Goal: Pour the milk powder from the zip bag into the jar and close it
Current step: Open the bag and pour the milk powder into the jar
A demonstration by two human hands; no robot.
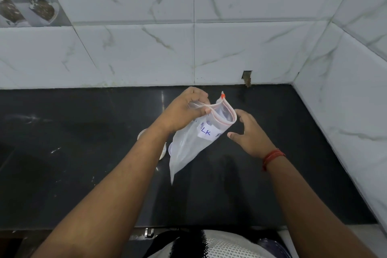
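Note:
A clear zip bag [189,148] with a white label reading "MILK" hangs above the black counter, its red-edged mouth gaping open at the top. My left hand [184,112] pinches the left end of the mouth. My right hand [249,134] hovers just right of the bag with fingers spread, not holding it. Under my left forearm, parts of a jar's rim [142,133] and something round and white [170,150] show; most of both is hidden by the arm and bag.
The black stone counter [83,153] runs back to a white marble-tiled wall [188,48], which turns a corner on the right [345,111]. The counter's front edge lies near my body, with a metal latch [149,232] below it.

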